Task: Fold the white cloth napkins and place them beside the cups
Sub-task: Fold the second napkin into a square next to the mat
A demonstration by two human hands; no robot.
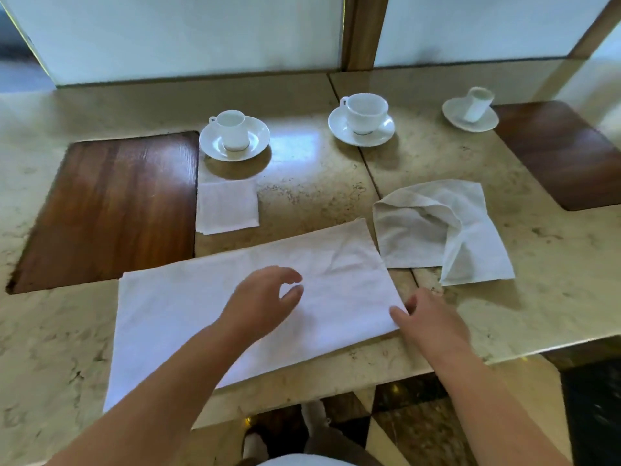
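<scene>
A long white napkin (188, 314), folded in half, lies flat across the marble table in front of me. My left hand (262, 301) hovers over its middle with fingers apart and curled. My right hand (426, 317) rests at the napkin's right front corner, fingertips touching the edge. A small folded napkin (226, 206) lies just in front of the left cup and saucer (233, 134). A crumpled napkin (443, 227) lies to the right, in front of the middle cup and saucer (364, 117). The third cup (475, 105) sits tilted on its saucer at the far right.
Two dark wooden inlays are set into the marble table (319, 183): one at the left (107, 210), one at the far right (564, 153). White wall panels rise behind the table. The table's front edge runs below my arms, with floor and shoes beneath.
</scene>
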